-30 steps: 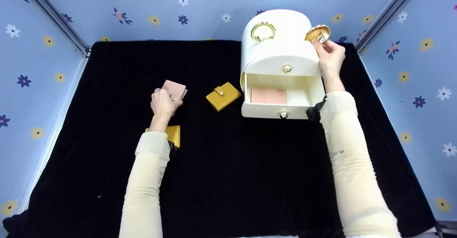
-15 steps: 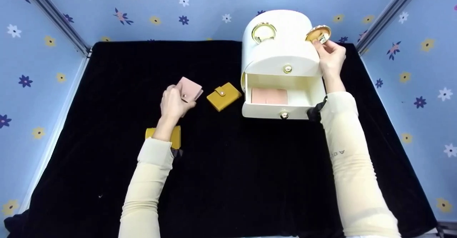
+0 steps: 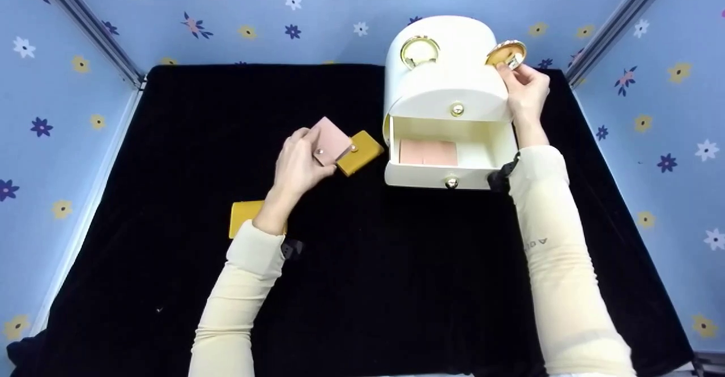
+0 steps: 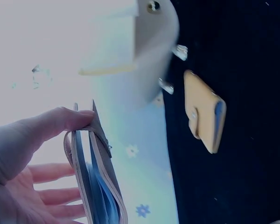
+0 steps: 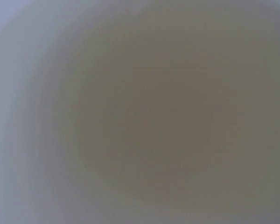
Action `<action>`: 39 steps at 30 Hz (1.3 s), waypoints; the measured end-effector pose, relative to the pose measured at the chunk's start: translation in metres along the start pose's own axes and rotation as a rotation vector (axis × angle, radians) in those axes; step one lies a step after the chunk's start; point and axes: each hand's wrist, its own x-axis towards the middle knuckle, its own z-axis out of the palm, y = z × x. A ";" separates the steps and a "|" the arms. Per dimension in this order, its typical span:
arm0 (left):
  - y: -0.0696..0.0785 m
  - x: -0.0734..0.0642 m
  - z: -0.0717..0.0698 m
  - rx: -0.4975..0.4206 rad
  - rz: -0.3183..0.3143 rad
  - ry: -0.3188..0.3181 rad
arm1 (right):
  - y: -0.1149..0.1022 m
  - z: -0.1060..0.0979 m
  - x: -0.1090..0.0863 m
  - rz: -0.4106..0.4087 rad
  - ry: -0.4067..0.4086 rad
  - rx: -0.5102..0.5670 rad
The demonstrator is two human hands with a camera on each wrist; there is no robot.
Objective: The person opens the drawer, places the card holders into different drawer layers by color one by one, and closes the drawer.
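Note:
My left hand (image 3: 297, 159) grips a small pink wallet (image 3: 331, 142) with a snap, held over the table. In the left wrist view, the thumb presses one side of this wallet (image 4: 100, 172), and its open edge shows several inner pockets. A yellow wallet (image 3: 365, 153) with a snap tab lies just beyond, partly covered by the pink one in the head view. At the upper right, my right hand (image 3: 527, 88) holds a round gold handle (image 3: 506, 54) on top of the white drawer box (image 3: 453, 77). The right wrist view is only a brownish blur.
The lower drawer (image 3: 419, 178) of the box is pulled out, with a flat pink wallet (image 3: 427, 152) at its left side. Another yellow wallet (image 3: 243, 217) lies partly under my left forearm. Black cloth (image 3: 362, 286) covers the table, and flowered walls (image 3: 317, 15) surround it.
My left hand has moved right with the pink wallet, from open cloth to beside and partly over the yellow wallet. The right hand stays on the gold handle.

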 end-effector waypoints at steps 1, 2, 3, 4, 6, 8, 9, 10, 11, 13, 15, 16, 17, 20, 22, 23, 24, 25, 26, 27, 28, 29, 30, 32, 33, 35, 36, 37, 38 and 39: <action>0.003 0.000 0.000 -0.001 0.015 0.003 | 0.000 0.000 0.000 -0.001 0.000 0.001; 0.006 -0.001 -0.001 -0.004 0.029 0.005 | 0.000 0.000 0.000 -0.004 -0.001 0.001; 0.009 -0.001 -0.001 -0.008 0.045 0.008 | 0.000 -0.001 0.000 -0.005 -0.003 0.002; 0.012 -0.001 -0.001 -0.014 0.059 0.011 | 0.000 -0.001 0.000 -0.003 -0.005 0.005; 0.018 -0.001 -0.001 -0.020 0.088 0.015 | 0.000 -0.001 0.000 0.000 -0.007 0.007; 0.023 -0.001 -0.001 -0.028 0.111 0.015 | 0.000 -0.001 0.000 0.001 -0.006 0.006; 0.026 0.000 -0.001 -0.030 0.123 0.013 | -0.001 -0.001 0.000 0.005 -0.005 0.008; 0.029 0.000 -0.001 -0.030 0.131 0.010 | -0.001 -0.001 0.000 0.003 -0.004 0.008; 0.032 0.001 -0.002 -0.029 0.139 0.005 | -0.001 -0.001 0.000 0.003 -0.003 0.009; 0.038 0.002 -0.001 -0.025 0.152 -0.008 | -0.001 -0.001 0.000 0.005 -0.001 0.012; 0.045 0.004 -0.001 -0.019 0.162 -0.022 | -0.002 -0.001 0.000 0.012 -0.004 0.014; 0.048 0.006 -0.001 -0.015 0.166 -0.029 | -0.002 -0.001 0.000 0.016 -0.005 0.015; 0.051 0.007 0.000 -0.011 0.172 -0.035 | -0.002 -0.001 0.000 0.023 -0.007 0.018; 0.060 0.010 0.002 0.001 0.191 -0.051 | -0.002 -0.001 0.000 0.036 -0.011 0.023; 0.066 0.012 0.003 0.009 0.207 -0.059 | -0.002 -0.001 0.000 0.036 -0.012 0.026; 0.068 0.013 0.004 0.012 0.215 -0.064 | -0.002 -0.001 0.000 0.033 -0.012 0.030; 0.071 0.014 0.005 0.015 0.224 -0.068 | -0.002 -0.001 0.000 0.030 -0.010 0.031; 0.075 0.016 0.005 0.018 0.232 -0.070 | -0.001 -0.001 0.000 0.027 -0.009 0.036; 0.078 0.017 0.006 0.019 0.241 -0.072 | -0.001 -0.001 0.000 0.023 -0.008 0.038; 0.081 0.019 0.007 0.022 0.250 -0.074 | -0.001 -0.001 0.000 0.019 -0.007 0.038; 0.084 0.020 0.008 0.024 0.261 -0.074 | -0.001 0.000 0.000 0.016 -0.007 0.039; 0.087 0.022 0.009 0.025 0.267 -0.078 | -0.001 0.000 0.000 0.015 -0.006 0.038; 0.090 0.023 0.011 0.026 0.274 -0.081 | -0.001 0.000 0.000 0.013 -0.005 0.033; 0.096 0.026 0.012 0.033 0.283 -0.089 | -0.001 -0.001 0.000 0.013 -0.006 0.022; 0.099 0.027 0.014 0.036 0.286 -0.094 | -0.001 -0.001 0.000 0.014 -0.006 0.018; 0.105 0.029 0.015 0.038 0.290 -0.107 | -0.001 -0.001 0.000 0.022 -0.005 0.011; 0.108 0.030 0.016 0.040 0.293 -0.113 | -0.001 -0.001 0.000 0.024 -0.005 0.007; 0.111 0.031 0.017 0.042 0.294 -0.120 | -0.001 -0.001 0.000 0.028 -0.006 0.007; 0.113 0.032 0.018 0.041 0.296 -0.126 | -0.001 -0.001 0.000 0.028 -0.006 0.006; 0.116 0.033 0.020 0.040 0.300 -0.130 | -0.001 -0.001 0.000 0.029 -0.005 0.006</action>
